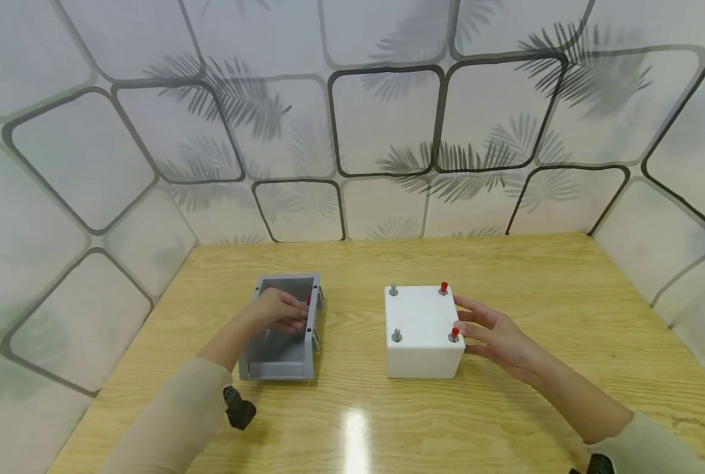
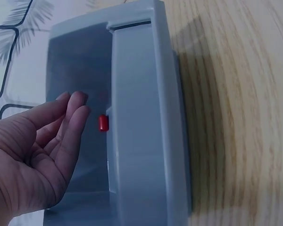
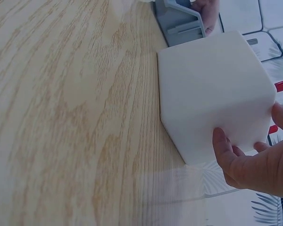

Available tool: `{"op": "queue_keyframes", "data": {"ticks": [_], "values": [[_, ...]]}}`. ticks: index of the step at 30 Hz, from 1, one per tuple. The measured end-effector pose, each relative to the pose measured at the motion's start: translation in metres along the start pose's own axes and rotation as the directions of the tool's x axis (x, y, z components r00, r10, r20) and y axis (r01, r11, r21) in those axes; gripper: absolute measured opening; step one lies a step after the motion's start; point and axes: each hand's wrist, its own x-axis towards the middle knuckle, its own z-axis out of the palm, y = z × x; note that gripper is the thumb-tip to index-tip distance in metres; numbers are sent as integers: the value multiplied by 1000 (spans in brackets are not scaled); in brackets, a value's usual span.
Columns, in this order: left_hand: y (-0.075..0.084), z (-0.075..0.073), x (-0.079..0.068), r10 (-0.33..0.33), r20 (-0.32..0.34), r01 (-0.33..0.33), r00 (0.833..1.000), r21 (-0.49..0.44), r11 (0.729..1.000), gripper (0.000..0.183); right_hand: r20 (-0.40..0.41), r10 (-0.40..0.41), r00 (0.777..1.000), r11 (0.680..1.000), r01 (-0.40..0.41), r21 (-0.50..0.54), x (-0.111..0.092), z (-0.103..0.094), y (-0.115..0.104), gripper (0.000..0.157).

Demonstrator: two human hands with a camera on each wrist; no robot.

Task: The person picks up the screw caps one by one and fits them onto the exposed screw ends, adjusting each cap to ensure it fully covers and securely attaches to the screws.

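A grey plastic bin [image 1: 276, 370] stands on the left part of the table. My left hand [image 1: 281, 309] reaches down into it, thumb and fingers bent close together. In the left wrist view a small red cap [image 2: 103, 123] lies inside the bin, just apart from those fingertips; nothing shows between them. A white box [image 1: 421, 317] sits to the right. On its top are two bare metal posts [image 1: 397, 336] at the left corners and two posts with red caps [image 1: 455, 332] at the right corners. My right hand [image 1: 500, 339] rests its fingers on the box's right side, thumb at the top edge.
The wood-grain table [image 1: 352, 421] runs beneath both containers, with a strip of it between them. A pale patterned backdrop [image 1: 388, 118] closes off the back and both sides. Small dark devices [image 1: 239, 408] are at the wrists.
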Motion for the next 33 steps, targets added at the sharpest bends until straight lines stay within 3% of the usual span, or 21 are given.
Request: {"op": "queue_keyframes", "data": {"ticks": [15,33], "values": [[11,-15,-7,13,40,-13,999,-1,1000,28,21,-13,1000,1000,13,2,-3,0,-2,71],[16,-17,-10,5,45,-5,999,-5,1000,32,12,-9,1000,1000,9,-2,-1,-1,0,71]]}}
